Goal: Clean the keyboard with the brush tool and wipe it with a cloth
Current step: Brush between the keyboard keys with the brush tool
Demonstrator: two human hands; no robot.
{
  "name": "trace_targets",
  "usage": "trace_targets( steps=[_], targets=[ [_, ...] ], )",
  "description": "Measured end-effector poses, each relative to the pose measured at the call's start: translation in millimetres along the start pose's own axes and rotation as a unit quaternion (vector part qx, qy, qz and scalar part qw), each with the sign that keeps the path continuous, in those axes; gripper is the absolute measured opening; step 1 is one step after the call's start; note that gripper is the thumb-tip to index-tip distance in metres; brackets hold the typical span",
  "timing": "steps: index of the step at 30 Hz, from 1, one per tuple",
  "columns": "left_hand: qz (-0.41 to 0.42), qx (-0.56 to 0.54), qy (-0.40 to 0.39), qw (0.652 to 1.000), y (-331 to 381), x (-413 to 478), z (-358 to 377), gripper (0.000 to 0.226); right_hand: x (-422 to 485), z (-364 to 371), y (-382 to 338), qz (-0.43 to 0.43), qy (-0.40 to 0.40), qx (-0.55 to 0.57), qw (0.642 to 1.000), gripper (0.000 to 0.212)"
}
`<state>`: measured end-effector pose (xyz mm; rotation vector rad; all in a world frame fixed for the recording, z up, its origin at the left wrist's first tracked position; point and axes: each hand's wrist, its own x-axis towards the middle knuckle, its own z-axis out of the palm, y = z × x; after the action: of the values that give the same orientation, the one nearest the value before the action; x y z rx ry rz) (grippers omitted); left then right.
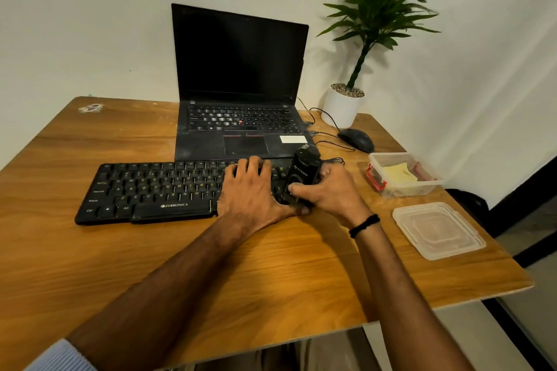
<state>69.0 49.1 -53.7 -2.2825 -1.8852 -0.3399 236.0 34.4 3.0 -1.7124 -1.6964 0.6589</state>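
Keyboard [150, 190] lies flat along the desk [271, 274], just in front of an open laptop [241, 69] with a dark screen. Black body, pale legends, maker's name printed below the space bar. Keytops look dull; any grit between keys is too small to tell.

Left hand [250, 190] is laid palm-down on the right-centre keys, fingers [254, 164] straight and slightly apart, gripping nothing. It is likely pinning the board so it does not slide under brushing.

Right hand [334, 193] is wrapped round the brush tool [301, 178], thumb across its front, holding it upright over the keyboard's right end. Tool is a stubby black body with faint lettering. Bristles are hidden beneath it, so contact with the keys cannot be told.

Cloth [398, 173], yellow and folded, sits in an open plastic container [422, 187] to the right. Its lid [437, 230] lies apart, nearer the person, leaving the cloth within reach for step 2, the wipe.

Judgement: brushing in hand, wiping not yet begun.
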Motion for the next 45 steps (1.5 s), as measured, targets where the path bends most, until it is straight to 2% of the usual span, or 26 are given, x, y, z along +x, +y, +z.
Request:
trace_targets(
  steps=[3, 4, 7, 8, 10, 11, 12, 14, 15, 18, 19, 22, 23, 26, 27, 30, 31, 34, 35, 38, 39, 42, 43, 45],
  targets=[
    [-0.001, 0.001, 0.000, 1.000, 0.4, -0.6, -1.0, 0.136, 14.5, 2.1, -6.8, 0.022, 0.122, -0.031, 0.992, 0.026],
    [-0.001, 0.000, 0.001, 1.000, 0.6, -0.9, -0.4, 0.135, 18.7, 2.0, -6.0, 0.020, 0.107, -0.019, 0.994, 0.026],
    [-0.003, -0.008, 0.006, 1.000, 0.0, -0.3, -0.9, 0.131, 23.0, 5.5, -11.2, 0.009, -0.065, 0.047, 0.997, 0.027],
    [-0.003, -0.007, 0.005, 1.000, 0.0, -0.4, -1.5, 0.131, 26.5, 7.3, -12.2, 0.010, -0.053, 0.031, 0.998, 0.026],
    [-0.003, -0.003, 0.001, 1.000, 0.3, -1.5, -2.5, 0.133, 36.3, 7.0, -15.3, 0.015, 0.079, -0.044, 0.996, 0.028],
    [-0.003, -0.001, 0.000, 1.000, 0.9, -1.7, -2.8, 0.134, 38.6, 6.4, -16.0, 0.020, 0.117, -0.054, 0.991, 0.028],
    [-0.003, -0.001, -0.001, 1.000, 1.0, -1.7, -2.7, 0.135, 42.3, 6.8, -14.0, 0.020, 0.107, -0.050, 0.993, 0.026],
    [-0.002, 0.000, -0.004, 1.000, 0.4, -0.2, -2.7, 0.134, 45.9, 7.7, -13.4, 0.024, 0.012, -0.005, 1.000, 0.023],
    [-0.002, 0.000, -0.005, 1.000, 0.4, 0.3, -2.7, 0.134, 47.4, 7.7, -13.5, 0.027, -0.004, 0.007, 1.000, 0.023],
    [-0.001, 0.005, -0.003, 1.000, 0.4, -0.6, -2.6, 0.135, 59.2, 6.2, -16.2, 0.038, 0.113, -0.049, 0.992, 0.027],
    [-0.001, 0.006, -0.001, 1.000, 0.7, -1.1, -2.0, 0.135, 61.1, 7.5, -15.7, 0.034, 0.108, -0.043, 0.993, 0.028],
    [-0.003, 0.001, 0.000, 1.000, 0.5, -0.3, -2.4, 0.134, 59.0, 15.7, -19.2, 0.017, -0.014, 0.028, 0.999, 0.024],
    [-0.004, 0.000, -0.001, 1.000, 0.6, -0.1, -2.7, 0.134, 61.1, 17.9, -19.8, 0.018, 0.000, 0.013, 1.000, 0.022],
    [-0.002, 0.001, 0.000, 1.000, 1.1, -1.0, -2.6, 0.133, 68.6, 17.2, -19.1, 0.043, 0.147, -0.047, 0.987, 0.022],
    [-0.003, 0.002, 0.001, 1.000, 1.2, -1.1, -2.2, 0.133, 69.0, 16.9, -17.2, 0.046, 0.139, -0.039, 0.989, 0.025],
    [-0.007, 0.002, 0.000, 1.000, 1.7, 1.3, -2.0, 0.135, 65.2, 18.4, -14.7, 0.041, 0.000, 0.029, 0.999, 0.030],
    [-0.007, 0.003, -0.001, 1.000, 1.8, 1.8, -1.9, 0.135, 65.8, 18.9, -14.8, 0.043, 0.011, 0.026, 0.999, 0.029],
    [-0.005, 0.002, -0.002, 1.000, 2.2, 0.7, -1.3, 0.135, 68.5, 17.6, -19.0, 0.058, 0.147, -0.037, 0.987, 0.023],
    [-0.007, 0.002, -0.001, 1.000, 1.9, 0.8, -1.1, 0.135, 68.6, 18.8, -20.3, 0.048, 0.135, -0.038, 0.989, 0.020],
    [-0.011, 0.001, -0.006, 1.000, 1.8, 0.9, -2.2, 0.137, 63.4, 24.4, -26.2, 0.004, 0.010, -0.003, 1.000, 0.017],
    [-0.010, 0.002, -0.007, 1.000, 2.0, 0.8, -2.4, 0.137, 65.2, 23.9, -26.2, 0.007, 0.024, -0.007, 1.000, 0.016],
    [-0.007, 0.008, -0.006, 1.000, 1.6, -0.2, -3.1, 0.137, 71.0, 16.1, -19.5, 0.051, 0.144, -0.027, 0.988, 0.020],
    [-0.007, 0.013, -0.007, 1.000, 1.3, 0.0, -3.0, 0.137, 72.0, 14.3, -14.9, 0.054, 0.134, -0.026, 0.989, 0.020],
    [-0.007, 0.020, -0.009, 1.000, 1.5, 1.1, -2.9, 0.136, 69.0, 11.4, -9.3, 0.036, 0.052, -0.007, 0.998, 0.021]
  ],
)
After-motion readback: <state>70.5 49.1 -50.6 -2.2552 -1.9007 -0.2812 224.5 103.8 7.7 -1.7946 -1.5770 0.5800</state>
